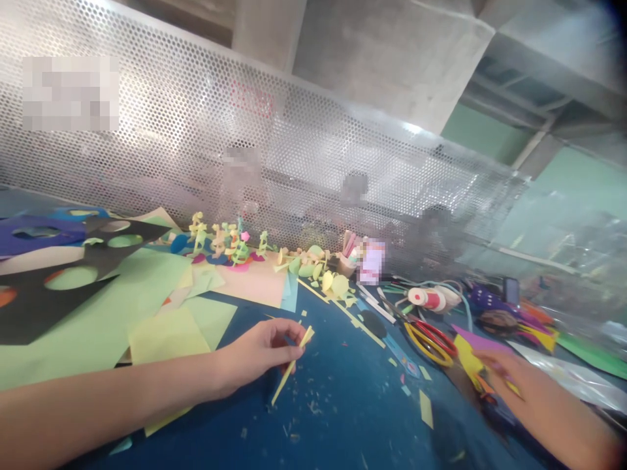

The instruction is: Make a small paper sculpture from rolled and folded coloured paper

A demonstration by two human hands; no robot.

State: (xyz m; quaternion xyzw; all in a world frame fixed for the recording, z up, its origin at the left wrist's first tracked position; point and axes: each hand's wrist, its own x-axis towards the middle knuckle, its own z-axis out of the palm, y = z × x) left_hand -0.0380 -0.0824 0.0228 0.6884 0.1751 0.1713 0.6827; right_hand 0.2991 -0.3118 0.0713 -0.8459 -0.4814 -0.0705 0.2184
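My left hand [274, 346] is closed in a pinch around a narrow yellow paper strip [283, 385], which slants down toward the blue table. The strip's top end looks bent over beside my fingertips. At the right, my right hand [519, 385] is smeared by motion. It is over or next to a yellow piece [469, 360] and some orange and dark items; whether it grips any of them I cannot tell. Scissors [428, 343] with red and yellow handles lie just left of that hand.
Coloured paper sheets [147, 300] and black cut-out card [39, 313] cover the left. Small paper figures [240, 248] stand at the back before a perforated metal screen [171, 111]. A red-and-white spool [431, 299] sits beyond the scissors. Paper scraps [426, 408] dot the blue table [343, 424].
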